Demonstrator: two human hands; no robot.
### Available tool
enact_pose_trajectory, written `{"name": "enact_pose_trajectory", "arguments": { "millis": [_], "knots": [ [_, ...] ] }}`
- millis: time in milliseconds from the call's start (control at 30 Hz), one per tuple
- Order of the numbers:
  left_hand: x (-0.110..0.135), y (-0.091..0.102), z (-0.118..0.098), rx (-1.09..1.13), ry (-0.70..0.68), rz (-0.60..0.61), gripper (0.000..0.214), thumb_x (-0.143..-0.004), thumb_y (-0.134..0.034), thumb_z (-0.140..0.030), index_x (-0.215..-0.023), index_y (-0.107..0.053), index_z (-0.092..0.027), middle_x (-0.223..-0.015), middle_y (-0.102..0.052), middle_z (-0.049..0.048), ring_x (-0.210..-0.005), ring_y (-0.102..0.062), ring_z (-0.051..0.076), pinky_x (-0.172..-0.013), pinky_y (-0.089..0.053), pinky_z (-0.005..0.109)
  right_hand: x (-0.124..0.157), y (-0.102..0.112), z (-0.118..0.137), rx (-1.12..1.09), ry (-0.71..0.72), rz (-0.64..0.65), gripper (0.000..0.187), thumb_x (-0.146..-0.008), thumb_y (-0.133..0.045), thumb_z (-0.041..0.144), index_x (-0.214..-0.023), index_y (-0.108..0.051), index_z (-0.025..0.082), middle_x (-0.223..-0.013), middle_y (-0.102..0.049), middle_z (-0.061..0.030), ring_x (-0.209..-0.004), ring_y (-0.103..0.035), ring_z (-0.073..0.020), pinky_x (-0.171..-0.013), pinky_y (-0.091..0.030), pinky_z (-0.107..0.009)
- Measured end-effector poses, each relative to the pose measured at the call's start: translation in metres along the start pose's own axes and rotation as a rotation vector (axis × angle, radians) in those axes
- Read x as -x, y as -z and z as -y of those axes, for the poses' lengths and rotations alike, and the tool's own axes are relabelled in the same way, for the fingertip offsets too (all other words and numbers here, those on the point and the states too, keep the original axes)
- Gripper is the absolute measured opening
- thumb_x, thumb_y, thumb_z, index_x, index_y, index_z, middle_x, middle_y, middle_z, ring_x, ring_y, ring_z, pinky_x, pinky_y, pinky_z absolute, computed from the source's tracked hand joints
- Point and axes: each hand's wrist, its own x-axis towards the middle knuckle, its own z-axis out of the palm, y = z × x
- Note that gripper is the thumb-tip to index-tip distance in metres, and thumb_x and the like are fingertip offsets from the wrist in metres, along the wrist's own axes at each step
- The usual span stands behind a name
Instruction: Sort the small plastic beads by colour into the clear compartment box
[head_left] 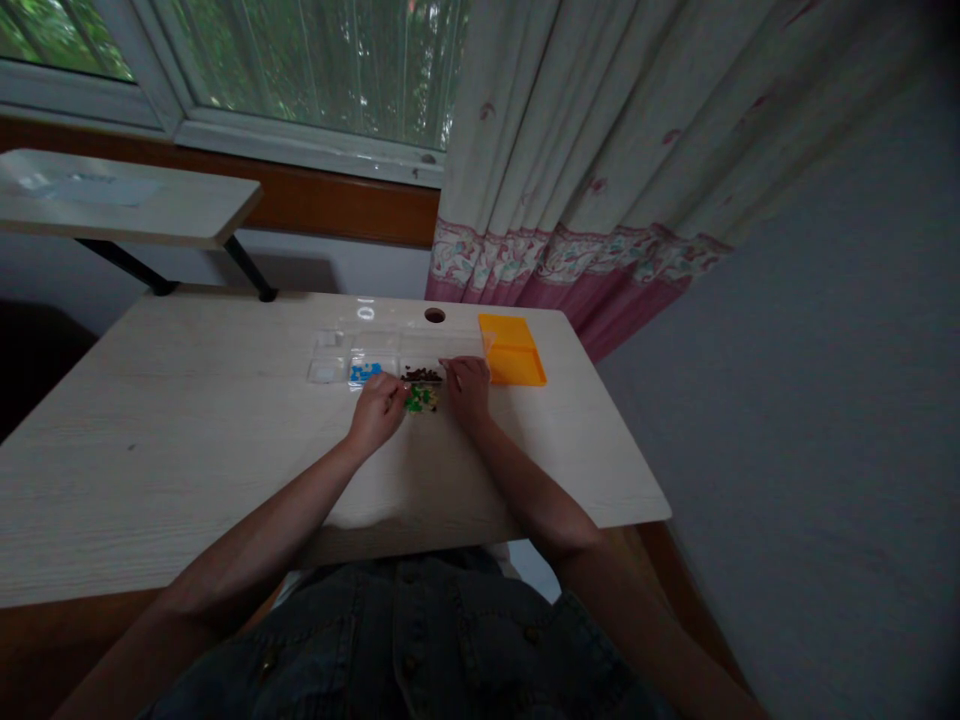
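Note:
My left hand [379, 410] is closed in a pinch beside a small pile of green and yellow pieces [422, 398] on the table. Whatever its fingertips hold is too small to name. My right hand [469, 388] is also closed, thumb and finger together, at the right end of the dark brown pieces [424, 374]; any piece in it cannot be made out. The brown pieces lie in a clear plastic tray or box [374, 354] just beyond the green and yellow pile. Blue pieces [365, 372] fill part of a compartment left of them.
An open orange case [514, 350] lies right of my right hand. Behind the trays is a round cable hole [435, 315] in the pale wooden table [187, 440]. A raised shelf [187, 205] on black legs stands at the back left. A curtain [525, 255] hangs at the back right.

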Motion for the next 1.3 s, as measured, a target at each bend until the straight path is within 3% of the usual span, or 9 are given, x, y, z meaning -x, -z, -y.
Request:
{"name": "enact_pose_trajectory", "arguments": {
  "millis": [133,333,533,1000,1300],
  "knots": [
    [0.003,-0.003,-0.001,-0.102,-0.13,0.127,0.02,-0.095,-0.052,-0.03,-0.102,-0.068,-0.021,-0.094,-0.063,0.0071,-0.095,-0.056,0.024,-0.09,-0.045,0.042,0.001,0.001,0.001,-0.018,0.022,-0.043,0.026,-0.1,-0.051,0.03,-0.106,-0.075,0.023,-0.099,-0.071,-0.0073,-0.1,-0.058,-0.0207,-0.094,-0.04,-0.037],
    [0.007,-0.012,0.0,-0.265,-0.271,0.321,0.031,-0.09,-0.063,-0.034,-0.12,-0.069,-0.03,-0.107,-0.06,0.01,-0.105,-0.053,0.029,-0.093,-0.044,0.045,0.001,0.003,0.004,0.002,0.032,-0.019,0.025,-0.099,-0.053,0.029,-0.102,-0.076,0.021,-0.097,-0.072,-0.0073,-0.098,-0.057,-0.0202,-0.093,-0.04,-0.036],
    [0.007,-0.016,-0.002,-0.365,-0.27,0.314,0.028,-0.09,-0.062,-0.037,-0.115,-0.07,-0.028,-0.107,-0.06,0.0104,-0.105,-0.053,0.029,-0.091,-0.045,0.044,0.001,0.003,0.005,-0.018,0.047,0.004,0.023,-0.098,-0.054,0.029,-0.1,-0.076,0.021,-0.095,-0.071,-0.007,-0.097,-0.058,-0.0206,-0.094,-0.041,-0.038],
    [0.005,-0.017,0.0,-0.342,-0.258,0.304,0.017,-0.088,-0.066,-0.039,-0.098,-0.073,-0.027,-0.103,-0.06,0.0093,-0.103,-0.053,0.029,-0.091,-0.045,0.044,0.001,0.004,0.005,-0.033,0.06,0.028,0.024,-0.099,-0.053,0.029,-0.1,-0.076,0.021,-0.095,-0.071,-0.0069,-0.096,-0.058,-0.0203,-0.092,-0.044,-0.036],
    [0.004,-0.02,-0.013,-0.38,-0.237,0.341,0.012,-0.093,-0.058,-0.025,-0.093,-0.068,-0.019,-0.097,-0.062,0.0105,-0.101,-0.055,0.027,-0.09,-0.045,0.043,0.001,0.0,0.003,-0.059,0.051,0.043,0.029,-0.099,-0.05,0.033,-0.098,-0.076,0.02,-0.093,-0.071,-0.0087,-0.096,-0.058,-0.0222,-0.093,-0.044,-0.04]
  ]
}}
